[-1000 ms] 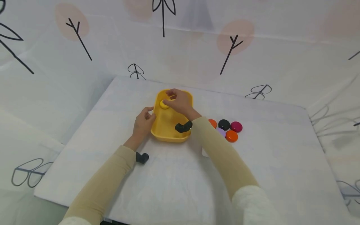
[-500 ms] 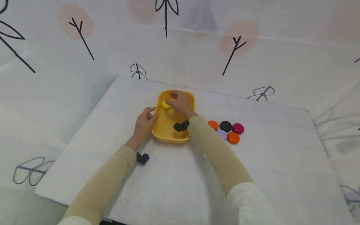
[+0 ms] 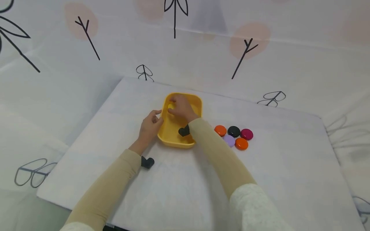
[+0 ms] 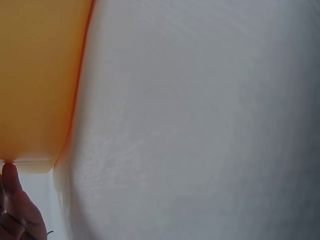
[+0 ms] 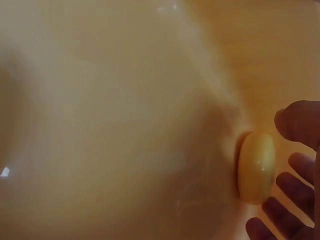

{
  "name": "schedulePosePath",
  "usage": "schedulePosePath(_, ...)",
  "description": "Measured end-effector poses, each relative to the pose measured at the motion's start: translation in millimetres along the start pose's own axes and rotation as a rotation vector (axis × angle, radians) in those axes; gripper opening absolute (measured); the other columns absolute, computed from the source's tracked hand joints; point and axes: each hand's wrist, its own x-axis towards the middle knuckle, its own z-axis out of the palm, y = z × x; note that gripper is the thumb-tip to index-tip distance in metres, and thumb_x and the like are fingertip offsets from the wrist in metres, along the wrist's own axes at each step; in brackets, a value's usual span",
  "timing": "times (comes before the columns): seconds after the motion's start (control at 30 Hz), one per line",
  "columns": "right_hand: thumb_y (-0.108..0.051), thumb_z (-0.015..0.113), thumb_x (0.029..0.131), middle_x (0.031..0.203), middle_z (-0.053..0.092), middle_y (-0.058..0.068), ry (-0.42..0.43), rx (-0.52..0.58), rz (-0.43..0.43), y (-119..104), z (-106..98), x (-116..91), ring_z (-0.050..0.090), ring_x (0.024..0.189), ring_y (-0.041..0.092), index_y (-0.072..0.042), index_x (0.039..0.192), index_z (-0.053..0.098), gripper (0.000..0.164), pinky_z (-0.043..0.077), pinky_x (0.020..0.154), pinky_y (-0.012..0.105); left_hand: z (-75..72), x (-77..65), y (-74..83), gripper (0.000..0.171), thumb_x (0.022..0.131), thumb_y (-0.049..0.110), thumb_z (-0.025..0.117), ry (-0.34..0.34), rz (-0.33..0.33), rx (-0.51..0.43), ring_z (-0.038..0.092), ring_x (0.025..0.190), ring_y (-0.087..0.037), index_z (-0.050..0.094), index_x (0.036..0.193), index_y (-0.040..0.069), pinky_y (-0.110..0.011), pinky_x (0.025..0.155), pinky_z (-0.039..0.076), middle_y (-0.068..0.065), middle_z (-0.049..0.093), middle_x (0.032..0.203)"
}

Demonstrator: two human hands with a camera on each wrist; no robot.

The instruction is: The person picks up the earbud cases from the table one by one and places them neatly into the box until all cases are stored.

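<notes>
A yellow tray (image 3: 176, 144) with raised walls lies on the white-covered table. Inside it, toward the back left, is a glossy yellow disc (image 5: 256, 167), mostly covered by my right hand in the head view. My right hand (image 3: 182, 107) reaches down into the tray, thumb and fingers spread around the disc; the right wrist view shows slight gaps between most fingertips and it. My left hand (image 3: 149, 126) rests at the tray's left side. In the left wrist view a fingertip (image 4: 10, 172) touches the tray's outer wall (image 4: 40, 90).
To the right of the tray lie several glossy discs: two orange ones (image 3: 241, 144), a black one (image 3: 234, 131), a dark pink one (image 3: 247, 134) and a lilac one (image 3: 229, 141). My right sleeve (image 3: 219, 157) passes beside them. A patterned cloth (image 3: 202, 61) hangs behind the table.
My right hand has lowered toward the yellow disc and now hides most of it in the head view. The left hand stays at the tray's side. The head view has shifted slightly.
</notes>
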Motion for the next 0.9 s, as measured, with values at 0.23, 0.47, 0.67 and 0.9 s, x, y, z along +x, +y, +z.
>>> schedulePosePath(0.23, -0.026, 0.068, 0.083, 0.124, 0.057, 0.011, -0.012, -0.067, 0.062, 0, 3, 3, 0.05, 0.116, 0.025, -0.005, 0.124, 0.06, 0.046, 0.038, 0.105, 0.034, -1.3, -1.0, 4.5, 0.04, 0.092, 0.029, 0.054, -0.002, 0.018, -0.006, 0.048, 0.065, -0.02, 0.056, 0.13, 0.018, -0.026, 0.057, 0.04, -0.005, 0.054, 0.076)
schedulePosePath(0.47, -0.023, 0.067, 0.082, 0.122, 0.055, 0.01, 0.017, -0.031, 0.088, 2, 11, 0, 0.048, 0.117, 0.025, -0.005, 0.119, 0.059, 0.042, 0.037, 0.106, 0.036, -1.4, -1.9, 6.1, 0.039, 0.092, 0.028, 0.054, -0.005, 0.014, -0.011, 0.048, 0.065, -0.02, 0.056, 0.13, 0.019, -0.026, 0.057, 0.04, -0.004, 0.054, 0.075)
schedulePosePath(0.67, -0.021, 0.066, 0.081, 0.12, 0.054, 0.01, 0.024, 0.003, 0.079, 2, 16, 2, 0.047, 0.116, 0.026, -0.004, 0.116, 0.058, 0.04, 0.037, 0.105, 0.037, -1.0, -1.3, 5.3, 0.038, 0.093, 0.027, 0.055, 0.002, 0.016, -0.027, 0.048, 0.064, -0.021, 0.056, 0.129, 0.019, -0.027, 0.057, 0.04, -0.005, 0.054, 0.074)
schedulePosePath(0.9, -0.019, 0.069, 0.081, 0.116, 0.062, 0.008, 0.041, 0.134, 0.089, 2, 13, 6, 0.055, 0.11, 0.022, -0.004, 0.115, 0.063, 0.037, 0.044, 0.099, 0.034, -1.0, 0.0, 0.0, 0.039, 0.092, 0.028, 0.053, -0.001, 0.023, -0.02, 0.048, 0.064, -0.02, 0.056, 0.13, 0.018, -0.026, 0.057, 0.04, -0.005, 0.055, 0.075)
